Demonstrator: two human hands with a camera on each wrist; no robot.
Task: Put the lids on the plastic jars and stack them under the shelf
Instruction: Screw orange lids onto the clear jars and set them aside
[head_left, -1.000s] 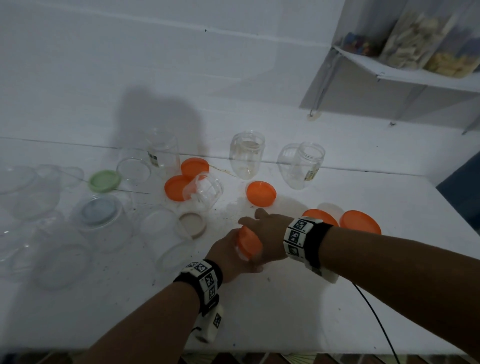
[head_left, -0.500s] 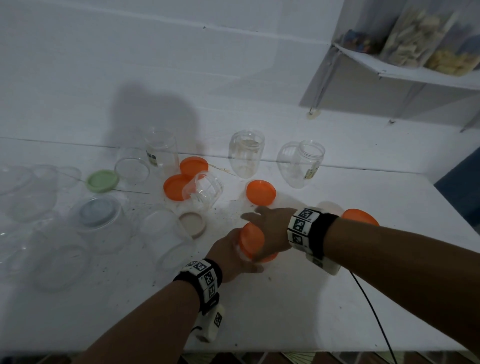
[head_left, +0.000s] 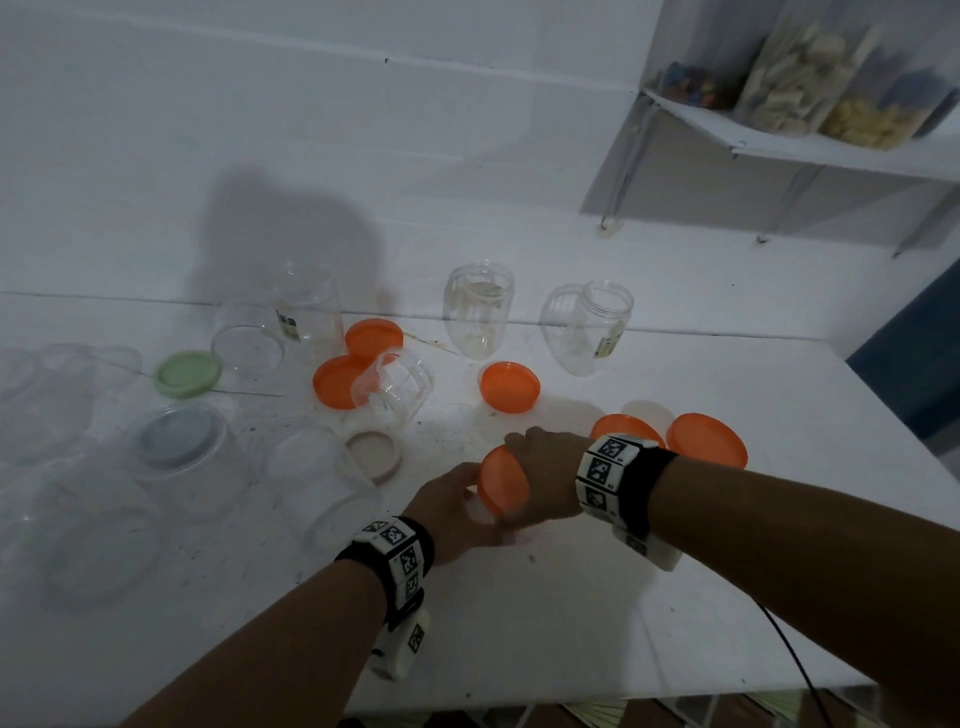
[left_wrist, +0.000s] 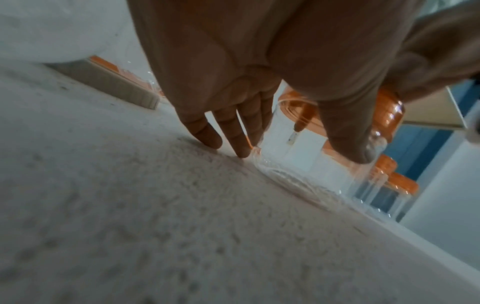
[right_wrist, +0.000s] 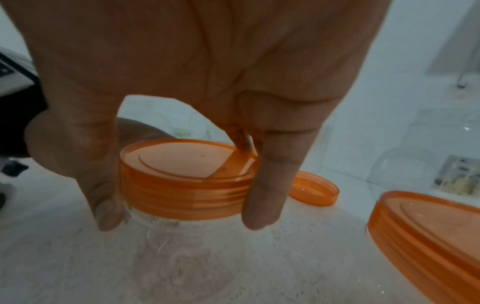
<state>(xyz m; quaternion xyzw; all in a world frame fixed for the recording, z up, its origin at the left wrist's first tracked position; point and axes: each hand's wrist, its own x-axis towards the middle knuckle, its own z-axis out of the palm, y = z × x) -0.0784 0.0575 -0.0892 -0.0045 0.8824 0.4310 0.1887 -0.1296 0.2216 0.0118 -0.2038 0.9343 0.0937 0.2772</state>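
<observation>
While left hand (head_left: 451, 512) steadies jar (left_wrist: 298, 156), right hand (head_left: 545, 480) grips lid (right_wrist: 187, 176).

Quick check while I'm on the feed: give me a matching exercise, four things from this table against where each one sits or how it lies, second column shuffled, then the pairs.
Things:
1. right hand
2. left hand
3. green lid
4. small ribbed jar

States:
A. lies flat on the table, far left, on no jar
B. grips the orange lid from above, thumb and fingers on its rim
C. lies tipped on its side by two orange lids
D. holds the body of the clear jar under the orange lid

Pairs: 1-B, 2-D, 3-A, 4-C
</observation>
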